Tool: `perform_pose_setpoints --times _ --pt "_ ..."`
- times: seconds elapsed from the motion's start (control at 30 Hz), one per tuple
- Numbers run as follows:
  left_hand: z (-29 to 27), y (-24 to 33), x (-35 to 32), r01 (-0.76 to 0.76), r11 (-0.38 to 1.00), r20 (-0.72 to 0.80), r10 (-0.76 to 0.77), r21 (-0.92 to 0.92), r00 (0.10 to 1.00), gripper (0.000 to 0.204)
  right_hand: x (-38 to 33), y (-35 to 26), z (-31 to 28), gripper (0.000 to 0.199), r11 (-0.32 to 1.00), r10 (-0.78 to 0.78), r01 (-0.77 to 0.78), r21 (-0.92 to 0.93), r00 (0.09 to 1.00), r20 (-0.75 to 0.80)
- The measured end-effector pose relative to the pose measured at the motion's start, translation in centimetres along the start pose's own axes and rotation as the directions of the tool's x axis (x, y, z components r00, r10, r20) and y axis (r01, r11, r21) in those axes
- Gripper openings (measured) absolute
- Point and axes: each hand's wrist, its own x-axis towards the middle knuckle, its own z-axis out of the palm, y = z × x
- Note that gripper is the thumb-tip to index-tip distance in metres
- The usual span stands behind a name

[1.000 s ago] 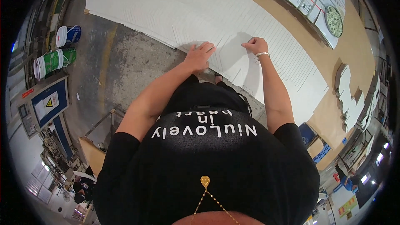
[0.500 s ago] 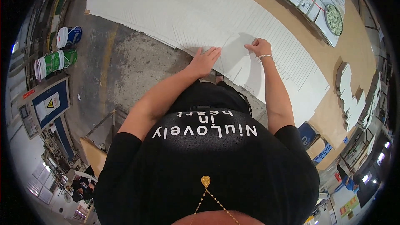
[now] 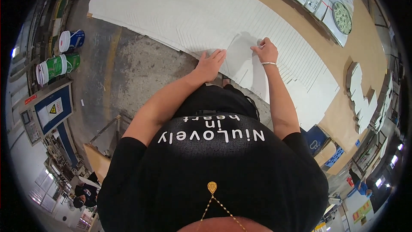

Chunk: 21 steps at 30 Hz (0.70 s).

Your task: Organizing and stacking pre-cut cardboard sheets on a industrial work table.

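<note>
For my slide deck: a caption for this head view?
Both hands, left and right, press on fanned white cardboard sheets.

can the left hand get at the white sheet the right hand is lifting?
Probably yes: the left hand lies flat on the fanned white sheets, right beside the lifted sheet under the right hand; nothing between them.

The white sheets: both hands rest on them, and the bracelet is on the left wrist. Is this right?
Not quite. The head view shows the bracelet on the right wrist, not the left. The left hand and right hand do both rest on the white sheets.
</note>
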Motion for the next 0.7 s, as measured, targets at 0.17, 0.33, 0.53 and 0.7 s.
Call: perform_pose_setpoints --times 0.17,0.33,0.53,0.7 --pt "0.3 0.1 -0.1 0.002 0.995 -0.035 0.001 0.095 0.999 0.060 -0.3 -0.3 0.5 0.038 0.991 -0.057 0.050 -0.125 0.997 -0.054" --pt "0.3 0.0 -0.3 -0.009 0.997 -0.057 0.013 0.077 0.998 0.060 -1.0 -0.9 0.2 0.036 0.989 -0.074 0.060 -0.137 0.992 -0.103" --pt "0.1 0.2 -0.4 -0.008 0.995 -0.051 0.013 0.100 0.999 0.059 -1.6 -1.0 0.2 0.033 0.983 -0.092 0.070 -0.170 0.988 -0.126" --pt "0.2 0.2 -0.4 0.010 0.999 -0.043 -0.008 0.045 0.999 0.064 -1.8 -1.1 0.1 0.031 0.985 -0.108 0.090 -0.151 0.987 -0.119"
